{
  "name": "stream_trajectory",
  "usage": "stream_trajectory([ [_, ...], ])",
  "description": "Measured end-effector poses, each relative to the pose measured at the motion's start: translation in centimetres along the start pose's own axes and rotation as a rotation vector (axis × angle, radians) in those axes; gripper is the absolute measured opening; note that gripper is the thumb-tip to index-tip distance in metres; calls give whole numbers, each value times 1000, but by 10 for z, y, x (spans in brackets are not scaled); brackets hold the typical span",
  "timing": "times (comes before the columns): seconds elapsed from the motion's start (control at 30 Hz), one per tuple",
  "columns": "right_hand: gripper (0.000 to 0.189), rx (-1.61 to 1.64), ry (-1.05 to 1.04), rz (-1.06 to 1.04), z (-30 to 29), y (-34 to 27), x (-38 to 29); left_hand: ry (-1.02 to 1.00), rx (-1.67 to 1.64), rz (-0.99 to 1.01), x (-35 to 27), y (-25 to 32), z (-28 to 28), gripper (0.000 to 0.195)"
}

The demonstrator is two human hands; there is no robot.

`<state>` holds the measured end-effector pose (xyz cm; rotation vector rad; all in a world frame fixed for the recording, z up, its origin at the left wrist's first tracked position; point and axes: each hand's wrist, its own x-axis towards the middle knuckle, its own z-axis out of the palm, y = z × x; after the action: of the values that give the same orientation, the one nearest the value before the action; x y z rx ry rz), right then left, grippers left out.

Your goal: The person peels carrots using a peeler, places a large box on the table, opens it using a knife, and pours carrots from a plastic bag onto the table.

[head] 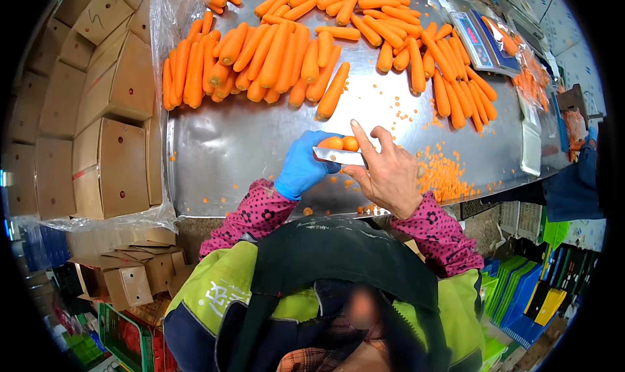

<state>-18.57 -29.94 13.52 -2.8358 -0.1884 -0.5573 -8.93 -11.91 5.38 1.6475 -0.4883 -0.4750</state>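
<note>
My left hand [305, 164], in a blue glove, is closed around two carrots [331, 143] whose rounded ends face right. Bare of any glove, my right hand [388, 171] grips a knife; its handle is hidden in the palm and the index finger is stretched out. The knife blade [338, 156] lies across the near side of the carrot ends, pointing left. Just beyond my hands a single carrot [334, 90] rests at the edge of a carrot pile [273, 54]. Small carrot trimmings [443, 174] are heaped right of my right hand.
The steel table [234, 147] carries another carrot pile [456, 88] at right. Beyond it stand a digital scale [472, 39] and a white foam tray [531, 142]. Stacked cardboard boxes [122, 167] line the left side. Plastic crates [520, 294] stand behind at right. Another person's sleeve [573, 184] shows far right.
</note>
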Motion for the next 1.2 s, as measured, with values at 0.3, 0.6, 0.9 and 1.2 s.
stream_trajectory([
  [0.3, 68, 91, -34, 16, -12, 47, -4, -23, -10, -149, 20, 16, 34, 54],
  [0.6, 52, 44, -204, 136, 11, 142, 0, 7, 230, -37, 43, 38, 62, 51],
  [0.9, 47, 707, 483, 720, 45, 218, 1, 62, -572, -41, 216, 66, 114, 76],
  [1.2, 50, 1197, 36, 942, 106, 153, 52, 493, 1330, 15, 242, -8, 31, 66],
])
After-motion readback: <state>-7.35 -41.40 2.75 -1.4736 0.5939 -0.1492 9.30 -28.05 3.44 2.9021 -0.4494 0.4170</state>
